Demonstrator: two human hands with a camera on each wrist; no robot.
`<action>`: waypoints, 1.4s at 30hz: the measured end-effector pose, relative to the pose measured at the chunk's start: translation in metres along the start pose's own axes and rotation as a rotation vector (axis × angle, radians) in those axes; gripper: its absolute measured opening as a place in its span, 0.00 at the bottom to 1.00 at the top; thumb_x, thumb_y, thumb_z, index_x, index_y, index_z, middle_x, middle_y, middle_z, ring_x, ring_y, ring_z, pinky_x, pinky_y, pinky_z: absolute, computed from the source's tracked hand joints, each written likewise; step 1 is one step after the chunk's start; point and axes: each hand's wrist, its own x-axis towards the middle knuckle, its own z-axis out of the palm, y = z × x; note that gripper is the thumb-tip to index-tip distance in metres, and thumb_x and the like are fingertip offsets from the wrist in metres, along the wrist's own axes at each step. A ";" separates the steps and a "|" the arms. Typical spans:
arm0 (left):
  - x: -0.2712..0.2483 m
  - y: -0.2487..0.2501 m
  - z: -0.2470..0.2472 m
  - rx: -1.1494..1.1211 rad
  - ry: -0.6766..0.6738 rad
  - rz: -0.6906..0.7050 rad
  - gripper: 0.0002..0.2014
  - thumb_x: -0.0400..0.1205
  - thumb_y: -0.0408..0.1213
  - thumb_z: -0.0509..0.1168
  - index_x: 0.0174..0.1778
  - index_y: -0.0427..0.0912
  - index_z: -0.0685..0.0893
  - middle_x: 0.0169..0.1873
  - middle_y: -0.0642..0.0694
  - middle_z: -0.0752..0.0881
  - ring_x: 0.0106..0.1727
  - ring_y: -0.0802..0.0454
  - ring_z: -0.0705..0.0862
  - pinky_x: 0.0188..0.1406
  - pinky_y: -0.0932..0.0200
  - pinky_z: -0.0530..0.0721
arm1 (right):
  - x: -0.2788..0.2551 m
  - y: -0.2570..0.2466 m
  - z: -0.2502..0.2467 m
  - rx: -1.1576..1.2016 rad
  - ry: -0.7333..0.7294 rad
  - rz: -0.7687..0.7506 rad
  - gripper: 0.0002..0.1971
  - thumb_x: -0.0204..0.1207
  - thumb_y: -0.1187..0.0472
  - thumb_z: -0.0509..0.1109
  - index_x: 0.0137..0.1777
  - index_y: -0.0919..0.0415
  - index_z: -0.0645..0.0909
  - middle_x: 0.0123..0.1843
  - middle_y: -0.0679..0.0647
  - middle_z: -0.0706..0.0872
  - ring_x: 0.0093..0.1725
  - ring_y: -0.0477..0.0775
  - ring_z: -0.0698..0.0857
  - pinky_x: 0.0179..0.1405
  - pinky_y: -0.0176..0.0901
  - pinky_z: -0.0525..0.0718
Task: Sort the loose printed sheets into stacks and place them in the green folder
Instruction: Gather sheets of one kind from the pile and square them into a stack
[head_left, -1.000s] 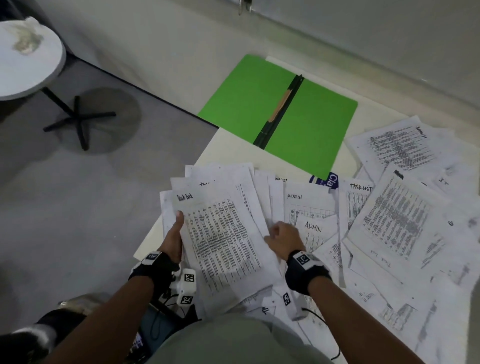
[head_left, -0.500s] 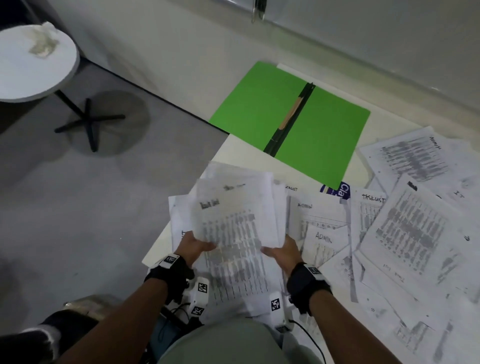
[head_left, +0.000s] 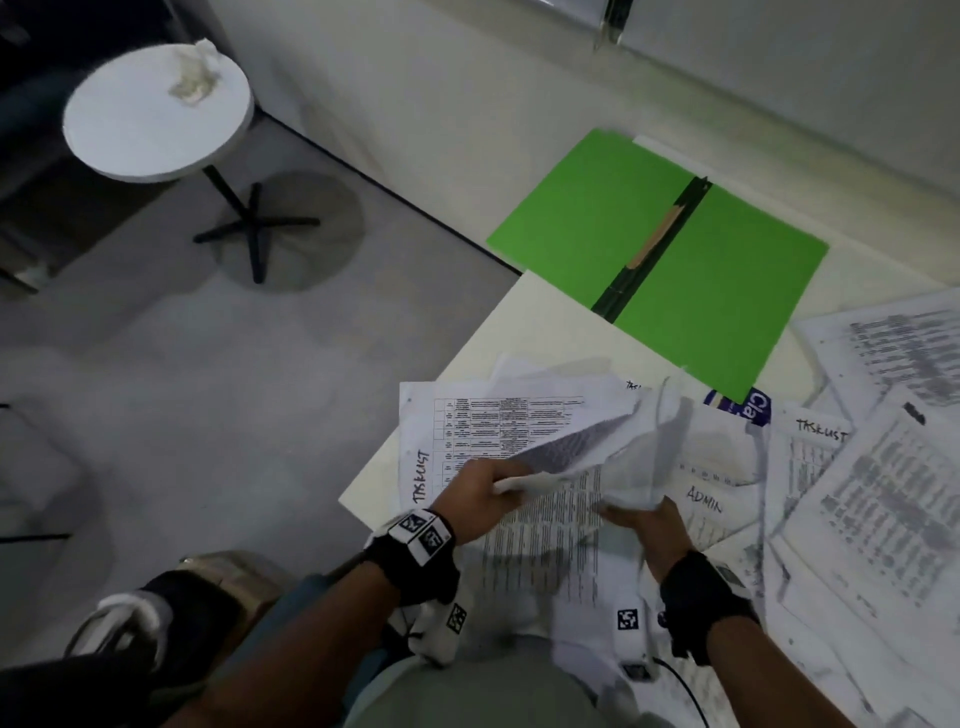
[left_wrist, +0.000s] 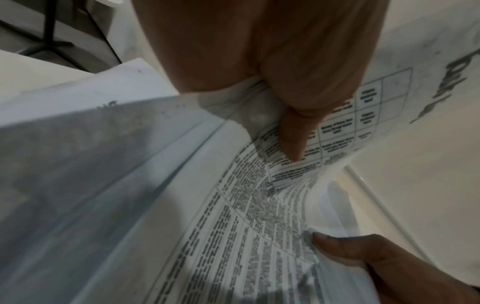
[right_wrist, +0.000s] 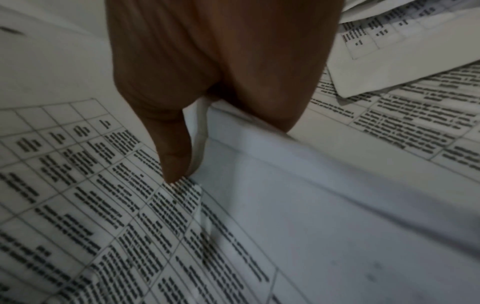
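Note:
The green folder (head_left: 670, 260) lies open and flat at the table's far side, a dark spine down its middle. Both hands hold a bundle of printed sheets (head_left: 587, 441) lifted off the pile, bent and tipped to the right. My left hand (head_left: 488, 488) pinches its near-left edge, thumb on top (left_wrist: 293, 131). My right hand (head_left: 644, 514) pinches the bundle's right part between thumb and fingers (right_wrist: 179, 156). Beneath lie a sheet marked TASKLIST (head_left: 457, 431) and one marked ADMIN (head_left: 706, 499). More loose sheets (head_left: 878, 499) cover the table's right side.
The table's left edge (head_left: 415, 467) runs close by my left wrist, with grey floor beyond. A round white side table (head_left: 156, 114) with a crumpled tissue stands on the floor at far left. A blue-and-white packet (head_left: 748, 410) pokes out by the folder's near corner.
My right hand came off the pile and took hold of the bundle beside my left. Both lifted it and tipped it over to the right, baring the TASKLIST sheet beneath.

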 end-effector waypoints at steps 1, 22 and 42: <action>0.000 -0.001 -0.002 0.002 0.045 -0.015 0.06 0.77 0.29 0.69 0.47 0.36 0.87 0.40 0.41 0.88 0.40 0.54 0.81 0.40 0.52 0.83 | -0.001 -0.003 0.002 -0.010 -0.002 -0.020 0.61 0.25 0.44 0.92 0.65 0.68 0.82 0.55 0.62 0.90 0.53 0.63 0.90 0.42 0.43 0.90; 0.032 -0.067 -0.050 -0.216 0.478 -0.450 0.23 0.68 0.36 0.80 0.58 0.36 0.86 0.53 0.37 0.89 0.55 0.41 0.88 0.61 0.41 0.84 | 0.015 -0.041 0.012 -0.499 0.143 -0.121 0.21 0.73 0.77 0.67 0.66 0.65 0.79 0.58 0.59 0.85 0.61 0.60 0.84 0.66 0.49 0.81; 0.030 -0.043 -0.081 0.026 0.581 -0.416 0.21 0.75 0.30 0.73 0.65 0.37 0.80 0.62 0.36 0.86 0.61 0.39 0.85 0.62 0.41 0.83 | -0.004 -0.013 -0.019 -1.943 -0.414 -0.521 0.53 0.61 0.67 0.82 0.83 0.53 0.55 0.78 0.58 0.69 0.78 0.63 0.65 0.80 0.60 0.59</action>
